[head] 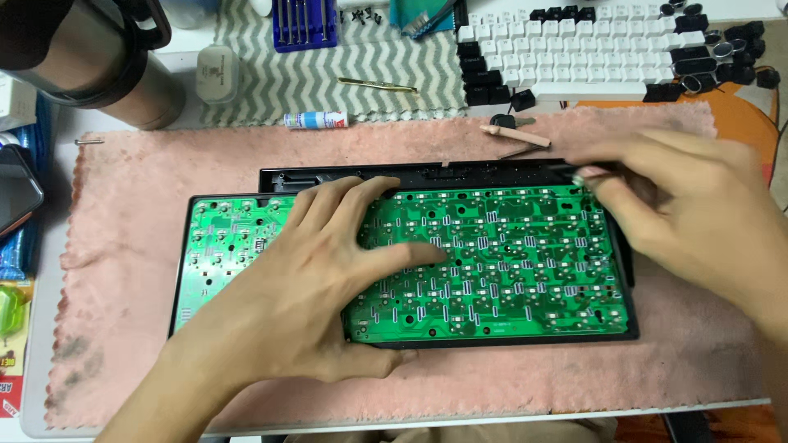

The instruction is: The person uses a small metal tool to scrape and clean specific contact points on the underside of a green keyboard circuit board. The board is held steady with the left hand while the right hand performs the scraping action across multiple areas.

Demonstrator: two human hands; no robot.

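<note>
A green keyboard circuit board [509, 271] lies solder-side up in a black case [410, 174] on a pink cloth [131, 246]. My left hand [312, 279] rests flat on the board's middle-left, fingers spread, thumb at the front edge. My right hand [681, 213] is at the board's far right corner, fingers pinched on a thin dark tool [595, 170] that touches the case's back edge. The tool's tip is blurred.
Behind the cloth lie a white and black set of keycaps [574, 49], a small white-and-blue tube [316, 120], brass tweezers [377, 84], a blue screwdriver set [304, 23] and a steel flask [90, 57]. A pinkish stick [515, 134] lies near the case.
</note>
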